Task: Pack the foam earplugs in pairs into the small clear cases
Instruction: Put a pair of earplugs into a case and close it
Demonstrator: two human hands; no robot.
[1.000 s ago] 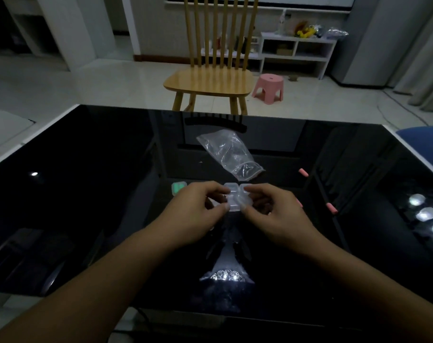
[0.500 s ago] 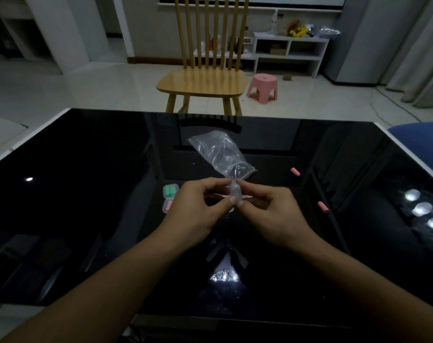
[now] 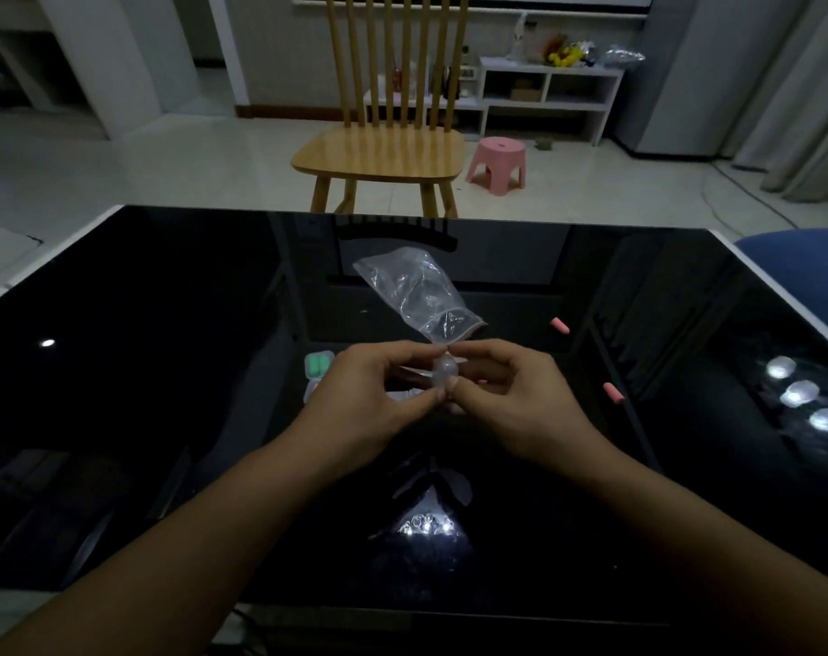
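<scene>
Pinching a small clear case (image 3: 445, 374) from both sides, the left hand (image 3: 379, 395) and the right hand (image 3: 506, 395) meet above the middle of the tabletop (image 3: 166, 371), thumbs and forefingers curled onto the case's edges. A second ago the case lay spread open between the fingers, both halves showing; half a second ago it had folded up edge-on, and now it reads as one closed, rounded shell. My judgement is that the lid has just been shut, or is being pressed to its last click. Whether a pair of earplugs sits inside I cannot tell, since the plastic is dim and partly covered by fingertips.

Just left of the left hand, on the tabletop, lies a filled case (image 3: 318, 366) with green earplugs inside, and a second case touching its near side is mostly hidden by the hand. Just beyond the hands, a crumpled clear plastic bag (image 3: 414, 291) rests on the dark glass. To the right, well apart from the hands, two loose pink earplugs remain: the farther pink earplug (image 3: 559, 325) and the nearer pink earplug (image 3: 613, 391). These look like the next pair to pack, so the task seems well along but unfinished. Past the far edge stand a wooden chair (image 3: 383, 149) and a pink stool (image 3: 497, 163).
</scene>
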